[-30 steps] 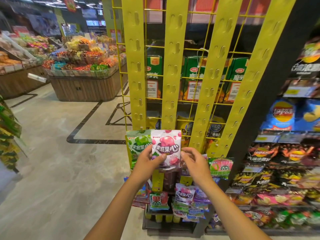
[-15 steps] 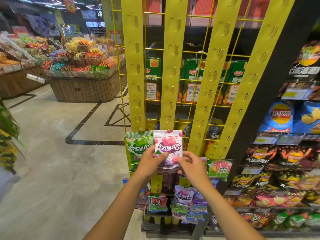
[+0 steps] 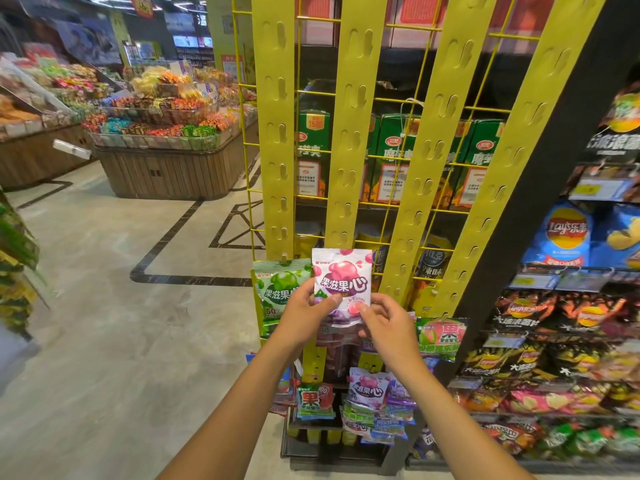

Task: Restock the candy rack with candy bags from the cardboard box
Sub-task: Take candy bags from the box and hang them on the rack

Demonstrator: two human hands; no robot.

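Note:
A pink and white candy bag (image 3: 342, 276) is held up against the second yellow strip of the candy rack (image 3: 349, 133). My left hand (image 3: 306, 311) pinches its lower left edge with thumb on the front. My right hand (image 3: 382, 322) pinches its lower right corner. A green candy bag (image 3: 277, 292) hangs on the left strip beside it. A peach-print bag (image 3: 440, 336) hangs to the right. More candy bags (image 3: 367, 393) hang or lie lower down. The cardboard box is not in view.
Chip bags fill the dark shelves (image 3: 568, 306) on the right. Green cartons (image 3: 394, 157) stand behind the rack's wire grid. A wooden island with loose sweets (image 3: 173, 161) stands across the open tiled floor (image 3: 104, 306) at the left.
My right hand has moved left onto the pink bag's lower right corner. The bag sits slightly higher against the strip. My left hand keeps its hold.

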